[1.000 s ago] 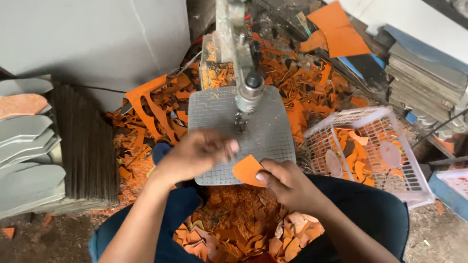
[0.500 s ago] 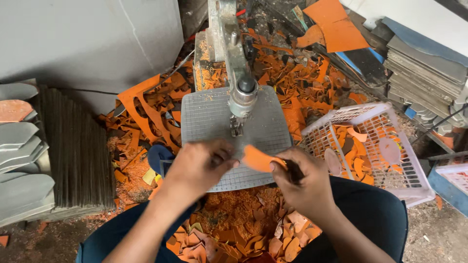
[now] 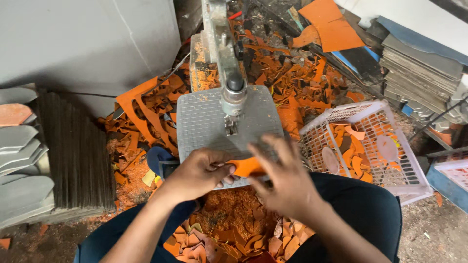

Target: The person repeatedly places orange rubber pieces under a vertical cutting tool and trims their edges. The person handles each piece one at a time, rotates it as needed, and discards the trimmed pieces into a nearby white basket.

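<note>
While both hands work close beneath the machine's vertical cutting head (image 3: pixel 233 100), the chief hazard, as a judgement, is a fingertip drifting under the tool: the orange piece (image 3: pixel 247 167) is small, and the fingers gripping it lie near the point where the head meets the perforated grey plate (image 3: pixel 200 122). A second risk is the piece slipping or twisting, since it is held only at its edges.

Left hand (image 3: pixel 202 173): curled nearly closed, thumb and fingertips pinching the left end of the orange piece at the front edge of the plate.

Right hand (image 3: pixel 282 180): blurred, fingers spread fairly wide and arched over the right end of the piece; it appears to touch or steady it, but a firm grip cannot be confirmed.

Orange offcuts (image 3: pixel 229 229) litter the person's lap and the floor around the machine. A white basket (image 3: pixel 370 146) holding cut orange shapes stands just right of the plate; stacked grey sole-shaped pieces (image 3: pixel 22 160) lie well to the left.
</note>
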